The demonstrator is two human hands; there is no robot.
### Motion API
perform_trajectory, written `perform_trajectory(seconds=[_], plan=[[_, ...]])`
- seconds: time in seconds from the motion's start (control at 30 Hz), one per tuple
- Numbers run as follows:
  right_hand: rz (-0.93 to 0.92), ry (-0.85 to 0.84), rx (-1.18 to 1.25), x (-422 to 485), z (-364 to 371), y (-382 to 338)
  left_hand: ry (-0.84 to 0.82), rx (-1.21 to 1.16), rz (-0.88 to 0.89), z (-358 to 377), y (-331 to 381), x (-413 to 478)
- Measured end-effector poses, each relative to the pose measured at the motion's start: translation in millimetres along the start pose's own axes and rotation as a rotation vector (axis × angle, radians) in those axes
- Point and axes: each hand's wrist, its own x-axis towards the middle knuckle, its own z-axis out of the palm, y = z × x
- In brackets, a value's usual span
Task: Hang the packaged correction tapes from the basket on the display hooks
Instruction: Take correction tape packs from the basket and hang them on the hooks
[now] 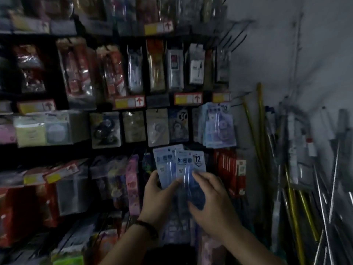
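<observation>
Between the fingers (200,175) of both hands: packaged correction tapes (191,161), at least two blue cards, fanned and overlapping. Long axis roughly upright, header ends up, printed faces toward the camera. Front card marked with a large "12". Lower ends hidden behind the fingers.

Left hand (158,197): thumb laid across the front of the stack, other fingers along its left edge and behind. Firm hold on the cards. Dark bracelet (147,225) at the wrist.

Right hand (212,201): fingers moderately spread and curled over the front of the right-hand card, thumb low on the pack. Holding. Exact fingertip contact lost to blur.

Above and slightly right of the fingers: matching blue packs (219,127) bundled on one display hook, upright, just below a yellow price label (221,96). Left of that bundle, same row: other carded goods hung side by side.

Directly behind the fingers: dark display rack (57,150), several rows, packed with bagged and carded stationery. Just right of the held cards: red packs (229,169) hung on the rack.

Right of the fingers, well apart: grey wall (286,54), with yellow and metal poles (263,140) leaned in the corner.

Dim lighting, motion blur throughout.
</observation>
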Motion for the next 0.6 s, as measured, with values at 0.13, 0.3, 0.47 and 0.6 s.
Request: perform_trajectory(seconds=[0.13,0.3,0.47,0.6], plan=[[0.006,0.019,-0.114,42,-28,30,-0.016,0.058,0.01,16,12,41],[0.078,0.088,-0.229,92,-59,68,0.037,0.186,0.094,30,23,82],[0.123,0.089,-0.268,132,-78,92,0.042,0.228,0.109,39,30,113],[0.082,0.075,-0.293,155,-79,105,0.016,0.221,0.115,45,32,126]])
